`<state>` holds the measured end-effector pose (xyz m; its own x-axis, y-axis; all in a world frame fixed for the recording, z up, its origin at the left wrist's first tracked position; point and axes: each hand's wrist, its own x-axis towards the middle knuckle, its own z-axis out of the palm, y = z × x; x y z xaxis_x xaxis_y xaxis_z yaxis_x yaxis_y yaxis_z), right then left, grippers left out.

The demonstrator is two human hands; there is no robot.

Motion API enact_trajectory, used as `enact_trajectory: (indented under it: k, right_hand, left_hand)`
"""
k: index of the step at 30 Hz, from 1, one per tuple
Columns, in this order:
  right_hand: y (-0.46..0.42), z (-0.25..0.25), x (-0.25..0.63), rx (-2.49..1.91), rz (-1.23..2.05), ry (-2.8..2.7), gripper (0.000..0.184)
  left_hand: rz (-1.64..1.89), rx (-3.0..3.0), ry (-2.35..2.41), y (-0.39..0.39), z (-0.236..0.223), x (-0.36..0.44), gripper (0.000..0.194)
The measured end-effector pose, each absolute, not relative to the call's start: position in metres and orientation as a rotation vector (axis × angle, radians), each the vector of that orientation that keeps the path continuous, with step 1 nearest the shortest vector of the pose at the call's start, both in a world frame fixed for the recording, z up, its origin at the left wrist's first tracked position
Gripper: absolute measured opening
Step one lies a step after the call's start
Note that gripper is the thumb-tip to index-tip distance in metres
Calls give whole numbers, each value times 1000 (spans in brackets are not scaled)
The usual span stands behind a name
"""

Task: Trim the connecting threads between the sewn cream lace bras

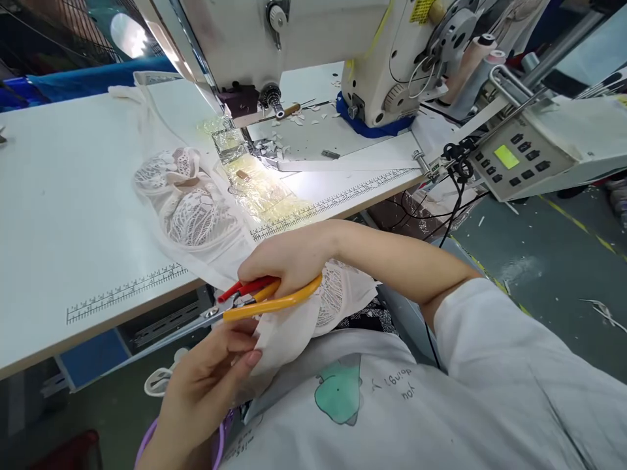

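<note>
My right hand (289, 258) is closed around a pair of scissors with orange handles (274, 305); red grips show beside them, and I cannot tell whether these belong to a second tool. The scissors point left, past the table's front edge. My left hand (215, 372) pinches the edge of white fabric (289, 333) between thumb and fingers, just below the scissors. This fabric has a lace part and hangs over my lap. Joined white bra pieces with lace cups (196, 215) lie on the table, left of the sewing machine's needle area.
A sewing machine (323, 32) stands over the white table (63, 215), which has printed ruler strips along its front. Fabric scraps and a small screwdriver (289, 111) lie beneath the machine arm. A control box (524, 153), thread cones (470, 68) and cables are at right.
</note>
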<state>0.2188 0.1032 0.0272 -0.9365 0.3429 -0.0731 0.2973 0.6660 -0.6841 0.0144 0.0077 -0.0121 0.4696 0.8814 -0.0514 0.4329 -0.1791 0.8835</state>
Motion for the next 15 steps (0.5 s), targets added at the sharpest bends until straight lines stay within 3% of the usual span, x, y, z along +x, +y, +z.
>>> enact_trajectory:
  k: [10,15]
  right_hand:
    - [104,31,220,-510,1112,-2709,34]
    - [104,28,215,-518,1111,-2682,31]
  left_hand:
    - [674,1298,1324,13,-13,23,16]
    - [672,1361,1389,11,-23,13,21]
